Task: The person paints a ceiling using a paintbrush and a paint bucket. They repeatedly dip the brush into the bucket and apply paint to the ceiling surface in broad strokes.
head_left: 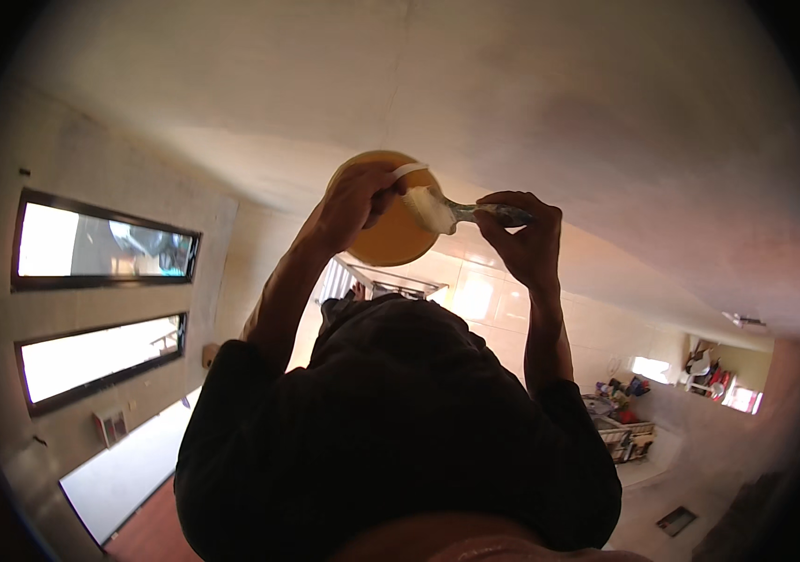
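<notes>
My right hand (521,234) is closed around the handle of a wide paintbrush (430,210). Its pale, paint-coated bristles point left, over the mouth of a round yellow bucket (388,245). My left hand (362,199) lies across the bucket's left side with the fingers curled. A curved white strip (410,170), seemingly the bucket's handle, shows at those fingers; their exact hold is partly hidden. What lies inside the bucket is hard to make out.
A pale plastered wall (400,84) rises close ahead. Two dark-framed windows (105,245) are on the left. Below me, a metal frame (395,278) stands over light floor tiles (498,318). To the right, a rack (626,438) holds assorted items.
</notes>
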A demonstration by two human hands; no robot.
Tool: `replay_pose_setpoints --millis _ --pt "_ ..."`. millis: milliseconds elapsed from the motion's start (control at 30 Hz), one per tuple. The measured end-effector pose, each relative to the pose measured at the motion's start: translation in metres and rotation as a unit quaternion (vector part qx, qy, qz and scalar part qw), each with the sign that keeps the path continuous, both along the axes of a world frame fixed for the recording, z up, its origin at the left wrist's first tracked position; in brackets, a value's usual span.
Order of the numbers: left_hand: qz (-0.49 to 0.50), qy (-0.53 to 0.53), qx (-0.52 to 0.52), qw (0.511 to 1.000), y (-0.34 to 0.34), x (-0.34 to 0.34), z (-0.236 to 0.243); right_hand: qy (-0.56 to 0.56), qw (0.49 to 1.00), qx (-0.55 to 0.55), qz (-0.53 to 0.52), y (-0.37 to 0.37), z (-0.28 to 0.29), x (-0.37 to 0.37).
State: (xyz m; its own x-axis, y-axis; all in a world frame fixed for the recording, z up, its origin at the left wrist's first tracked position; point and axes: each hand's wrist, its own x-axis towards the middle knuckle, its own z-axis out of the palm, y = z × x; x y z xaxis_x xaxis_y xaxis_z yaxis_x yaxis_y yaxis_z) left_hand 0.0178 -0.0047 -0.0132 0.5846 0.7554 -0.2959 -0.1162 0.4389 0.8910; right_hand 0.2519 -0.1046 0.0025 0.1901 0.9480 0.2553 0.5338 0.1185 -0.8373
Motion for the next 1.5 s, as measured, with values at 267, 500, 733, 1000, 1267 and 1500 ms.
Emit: replay_pose_setpoints --millis 267,500,733,1000,1267,1500 --pt "-0.029 0.002 0.035 0.999 0.008 0.009 -0.002 -0.238 0.959 -0.059 0.144 0.050 -0.058 -0.036" --pt "-0.057 0.018 0.012 0.998 0.009 0.013 0.004 -0.241 0.955 -0.059 0.164 0.058 -0.072 -0.047" --pt "-0.066 0.003 -0.004 0.998 0.007 0.018 0.004 -0.253 0.954 -0.077 0.144 0.045 -0.061 -0.032" --pt "-0.048 -0.004 -0.049 0.998 0.007 0.023 0.003 -0.204 0.968 0.108 0.100 0.033 -0.050 -0.018" --pt "-0.033 -0.034 -0.055 0.997 0.008 0.029 0.002 -0.079 0.995 0.018 0.064 0.026 -0.049 -0.018" --pt "-0.026 -0.063 -0.043 0.997 0.008 0.027 -0.005 0.074 0.988 -0.111 0.081 0.029 -0.047 -0.021"
